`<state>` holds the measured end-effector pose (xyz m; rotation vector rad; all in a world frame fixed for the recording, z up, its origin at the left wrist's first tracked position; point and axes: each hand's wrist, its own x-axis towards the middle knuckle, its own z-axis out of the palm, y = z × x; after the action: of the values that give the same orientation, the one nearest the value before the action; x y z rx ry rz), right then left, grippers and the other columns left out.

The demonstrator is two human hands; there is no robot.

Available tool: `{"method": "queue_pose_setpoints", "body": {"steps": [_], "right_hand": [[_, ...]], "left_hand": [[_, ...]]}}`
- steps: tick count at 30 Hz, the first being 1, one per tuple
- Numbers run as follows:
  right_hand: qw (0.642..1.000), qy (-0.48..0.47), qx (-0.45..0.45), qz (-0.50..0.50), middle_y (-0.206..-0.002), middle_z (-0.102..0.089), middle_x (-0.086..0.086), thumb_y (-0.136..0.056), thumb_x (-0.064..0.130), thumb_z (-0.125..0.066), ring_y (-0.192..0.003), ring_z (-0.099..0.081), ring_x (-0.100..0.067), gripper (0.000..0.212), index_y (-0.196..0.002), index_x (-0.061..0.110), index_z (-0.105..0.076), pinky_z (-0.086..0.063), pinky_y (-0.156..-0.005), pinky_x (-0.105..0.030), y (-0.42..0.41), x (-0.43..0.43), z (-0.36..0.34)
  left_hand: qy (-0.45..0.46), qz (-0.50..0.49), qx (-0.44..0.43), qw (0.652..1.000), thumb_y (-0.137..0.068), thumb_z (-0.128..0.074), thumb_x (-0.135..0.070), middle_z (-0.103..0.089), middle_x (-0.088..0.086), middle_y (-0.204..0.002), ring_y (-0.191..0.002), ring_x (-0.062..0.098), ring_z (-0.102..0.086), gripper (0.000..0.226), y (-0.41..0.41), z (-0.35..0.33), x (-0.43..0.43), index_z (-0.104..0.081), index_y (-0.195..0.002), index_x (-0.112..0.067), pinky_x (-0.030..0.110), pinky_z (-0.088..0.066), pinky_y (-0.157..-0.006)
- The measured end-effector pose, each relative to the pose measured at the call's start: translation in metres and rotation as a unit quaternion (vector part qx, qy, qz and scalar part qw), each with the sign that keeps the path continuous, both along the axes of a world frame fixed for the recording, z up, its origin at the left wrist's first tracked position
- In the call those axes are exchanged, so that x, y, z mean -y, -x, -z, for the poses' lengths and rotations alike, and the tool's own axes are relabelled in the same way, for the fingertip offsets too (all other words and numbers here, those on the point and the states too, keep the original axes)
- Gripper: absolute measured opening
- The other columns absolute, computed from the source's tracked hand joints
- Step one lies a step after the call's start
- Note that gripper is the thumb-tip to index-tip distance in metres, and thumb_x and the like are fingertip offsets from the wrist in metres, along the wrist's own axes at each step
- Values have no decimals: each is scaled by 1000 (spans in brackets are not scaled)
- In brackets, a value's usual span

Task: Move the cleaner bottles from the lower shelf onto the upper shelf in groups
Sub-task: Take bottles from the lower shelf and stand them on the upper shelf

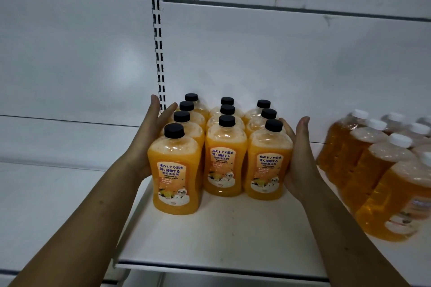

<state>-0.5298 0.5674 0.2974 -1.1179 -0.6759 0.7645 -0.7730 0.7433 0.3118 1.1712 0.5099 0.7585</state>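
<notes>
While the block of black-capped cleaner bottles (224, 158) stands on the white shelf (221, 228), the person's two hands bracket it from either side. The left hand (152, 137) lies flat against the 9 o'clock flank, fingers straight and pointing toward the back panel. The right hand (297, 154) mirrors it on the 3 o'clock flank, palm against the outer column. Neither hand curls round a bottle; both are open and pressing inward. That suits a group move: squeezing from both sides keeps the columns tight against one another, so the bottles slide or settle as one mass rather than toppling singly.

Three columns run from 6 o'clock back toward 12. The left one is a bottle longer, so the front-left bottle (176, 170) juts nearer the shelf's front edge than its neighbours. Behind the block, at about 11 o'clock, rises the slotted upright (158, 42).

Off at 3 o'clock, well apart from the right hand, a second batch of white-capped bottles (382, 170) sits packed together in the same way.

Judging by the raised forearms, this is probably the upper shelf, and the group is being squared up there. I cannot be sure which level it is.
</notes>
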Motion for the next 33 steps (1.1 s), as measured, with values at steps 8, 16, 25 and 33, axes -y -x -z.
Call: {"method": "queue_pose_setpoints", "body": {"steps": [8, 16, 25, 33], "right_hand": [[995, 14, 101, 7, -127, -75, -1, -44, 104, -60, -115, -73, -26, 119, -145, 41, -54, -55, -102, -56, 11, 18, 10], [961, 75, 264, -42, -126, -73, 14, -65, 13, -93, -113, -72, -10, 95, -146, 34, -47, -63, -81, -28, 5, 43, 33], [959, 77, 268, -44, -130, -72, 5, -71, 13, -90, -117, -71, -14, 87, -147, 26, -50, -63, -82, -31, 3, 40, 43], [948, 106, 299, 32, -146, -60, 9, -57, 39, -102, -127, -63, -12, 121, -157, 34, -34, -60, -97, -39, 12, 45, 32]], "left_hand": [[-66, -31, 6, 997, -69, -43, -96, -61, -7, -148, -116, 23, -73, 96, 21, 7, 43, -42, -153, -50, 46, -64, -87], [-262, -8, -151, 953, -69, -95, -30, -70, -18, -129, -120, 9, -68, 107, 50, 52, 67, -34, -156, -38, 29, -61, -93], [-270, -17, -180, 946, -77, -88, -31, -71, -15, -131, -120, 12, -69, 82, 47, 56, 60, -45, -147, -38, 41, -57, -103], [-317, -4, -200, 927, -72, -90, -36, -66, -31, -126, -119, -2, -65, 98, 52, 53, 55, -35, -153, -39, 13, -57, -84]]}}
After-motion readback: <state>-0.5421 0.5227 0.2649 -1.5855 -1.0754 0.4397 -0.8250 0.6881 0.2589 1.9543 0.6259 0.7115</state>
